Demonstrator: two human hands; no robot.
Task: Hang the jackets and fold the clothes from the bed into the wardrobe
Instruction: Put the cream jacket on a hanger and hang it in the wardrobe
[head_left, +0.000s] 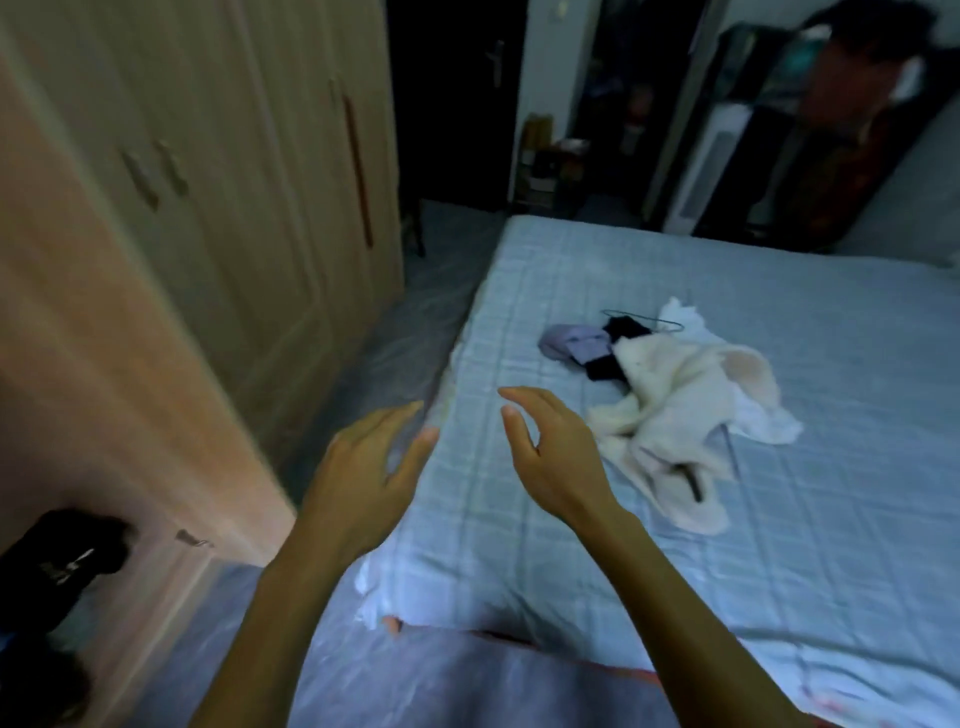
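A person's left hand and right hand hover empty, fingers loosely spread, over the left edge of the bed, near the cream fleece jacket crumpled mid-bed: soft, light, probably best gathered at the shoulders.

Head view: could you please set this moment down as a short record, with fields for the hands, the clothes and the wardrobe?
left hand: open, holds nothing, over the near bed edge
right hand: open, holds nothing, short of the clothes
clothes: cream fleece garment, lilac garment, black garment and white cloth, heaped together, unfolded
hanger: thin, dark, at the heap's far side
bed: pale blue checked sheet
wardrobe: light wood, left of the bed; far doors look shut
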